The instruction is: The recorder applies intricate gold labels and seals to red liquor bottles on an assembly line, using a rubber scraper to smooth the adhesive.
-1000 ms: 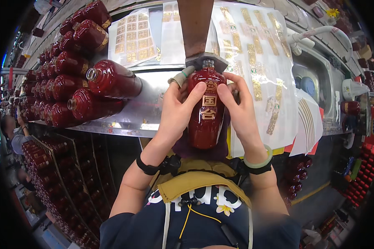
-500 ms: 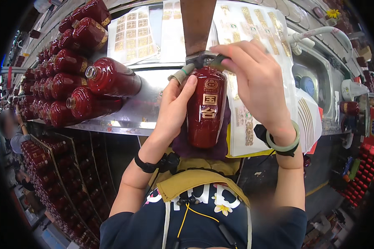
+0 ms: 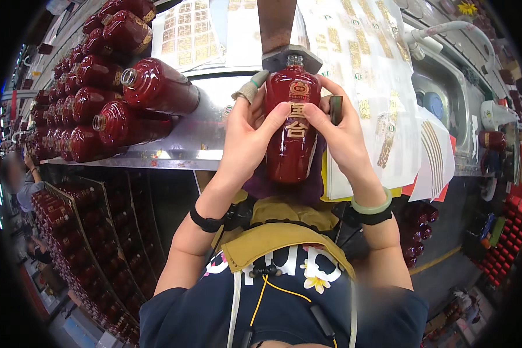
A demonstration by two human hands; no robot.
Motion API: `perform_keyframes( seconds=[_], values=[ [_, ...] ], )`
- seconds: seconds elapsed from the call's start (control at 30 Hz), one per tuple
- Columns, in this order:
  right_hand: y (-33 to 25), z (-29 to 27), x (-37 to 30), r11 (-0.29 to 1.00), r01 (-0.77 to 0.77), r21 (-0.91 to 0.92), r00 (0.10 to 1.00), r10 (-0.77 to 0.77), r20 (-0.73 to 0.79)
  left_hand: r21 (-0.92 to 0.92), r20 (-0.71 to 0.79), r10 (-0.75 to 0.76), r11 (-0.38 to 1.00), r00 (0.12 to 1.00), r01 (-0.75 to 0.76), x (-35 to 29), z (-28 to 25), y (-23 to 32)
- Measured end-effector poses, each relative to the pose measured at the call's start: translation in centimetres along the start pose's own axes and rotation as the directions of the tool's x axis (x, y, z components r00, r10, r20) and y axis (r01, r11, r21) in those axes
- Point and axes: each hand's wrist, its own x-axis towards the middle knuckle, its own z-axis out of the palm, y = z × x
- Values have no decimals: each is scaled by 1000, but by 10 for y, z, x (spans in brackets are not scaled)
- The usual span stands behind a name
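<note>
A glossy dark red glass bottle [image 3: 290,153] lies in front of me, its bare clear-glass mouth pointing away and gold characters facing up. My left hand [image 3: 245,134] is closed round its left side, with pale cots on some fingertips. From the other side my right hand [image 3: 345,142] grips it, a dark cover showing on one bent finger. Both thumbs press on the gold characters, partly covering the upper one. Beyond the neck stands a dark metal block [image 3: 312,60] at the foot of a brown post [image 3: 276,26]. Purple cloth [image 3: 261,188] lies under the bottle.
Many red bottles [image 3: 98,75] are stacked on the metal bench at left, two nearer ones [image 3: 167,90] with open necks. Sheets of gold stickers [image 3: 185,35] lie behind, and more sheets [image 3: 362,75] at right. Farther right are a metal sink [image 3: 455,87] and a white curved pipe [image 3: 461,42].
My right hand has left the bottle's neck and come down to its right side. Both thumbs now press on the front characters. The bottle has shifted slightly away from me.
</note>
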Motion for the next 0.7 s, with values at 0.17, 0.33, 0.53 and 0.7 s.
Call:
perform_keyframes(
  seconds=[0.17, 0.33, 0.53, 0.7],
  values=[
    [-2, -3, -9, 997, -46, 68, 998, 43, 39, -38, 40, -19, 999, 999, 20, -8, -4, 2],
    [-1, -1, -13, 998, -10, 59, 999, 7, 41, 50, 70, 20, 998, 997, -24, -12, -3, 0],
    [-19, -9, -3, 979, 168, -114, 985, -161, 61, 0, 52, 10, 1000, 999, -10, -14, -5, -1],
    [-48, -21, 28, 182, 789, -587, 477, -784, 398, -55, 55, -55, 997, 997, 58, -13, -11, 2]
  ],
)
